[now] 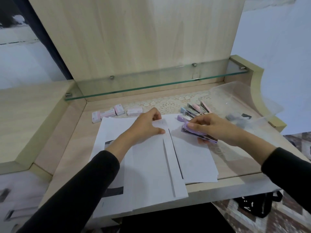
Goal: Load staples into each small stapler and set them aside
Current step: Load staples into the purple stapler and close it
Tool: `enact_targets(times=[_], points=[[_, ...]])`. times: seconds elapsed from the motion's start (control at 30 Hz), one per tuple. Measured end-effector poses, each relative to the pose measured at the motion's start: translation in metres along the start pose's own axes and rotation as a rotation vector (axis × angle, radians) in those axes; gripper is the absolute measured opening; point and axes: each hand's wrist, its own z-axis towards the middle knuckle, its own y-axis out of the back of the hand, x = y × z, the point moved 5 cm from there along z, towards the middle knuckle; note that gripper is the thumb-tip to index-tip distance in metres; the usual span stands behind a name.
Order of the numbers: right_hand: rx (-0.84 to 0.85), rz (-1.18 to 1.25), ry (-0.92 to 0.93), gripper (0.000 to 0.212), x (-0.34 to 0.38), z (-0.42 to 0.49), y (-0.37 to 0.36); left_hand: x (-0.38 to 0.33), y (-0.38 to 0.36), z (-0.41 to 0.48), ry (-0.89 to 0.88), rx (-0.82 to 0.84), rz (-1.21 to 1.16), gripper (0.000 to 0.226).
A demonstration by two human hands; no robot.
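My right hand (211, 127) grips a small purple stapler (188, 129), held just above the white sheets (151, 165) on the desk. My left hand (149, 124) rests on the paper with fingers curled, pinching the top edge of a sheet. Behind my right hand lie several more small staplers (196, 109) in blue, pink and purple, their tops swung open. Several small pink staple boxes (117, 112) sit at the back left of the desk.
A crumpled clear plastic bag (244, 105) with dark items lies at the right. A glass shelf (151, 84) runs above the back of the wooden desk (67, 132). A lace mat (168, 102) covers the rear. A black bag (257, 206) lies on the floor.
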Motion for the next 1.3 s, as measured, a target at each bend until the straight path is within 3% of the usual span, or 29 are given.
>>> enact_targets(times=[0.07,0.17,0.3,0.73,1.3], points=[[0.032,-0.006,-0.005,0.027,-0.001,0.002,-0.004,-0.005,0.004,-0.001,-0.041,-0.034,-0.112,0.023],[0.050,-0.045,-0.018,0.039,0.001,0.005,-0.008,-0.019,0.013,-0.001,-0.128,-0.121,-0.207,0.025],[0.087,0.027,-0.033,0.051,0.006,0.005,-0.009,-0.036,0.022,-0.003,-0.246,-0.191,-0.186,0.028],[0.200,0.005,-0.075,0.046,0.018,0.000,-0.018,-0.054,0.019,0.000,-0.261,-0.184,-0.116,0.021],[0.023,-0.220,0.124,0.034,0.030,-0.008,-0.026,-0.057,0.024,-0.007,-0.406,-0.253,-0.128,0.022]])
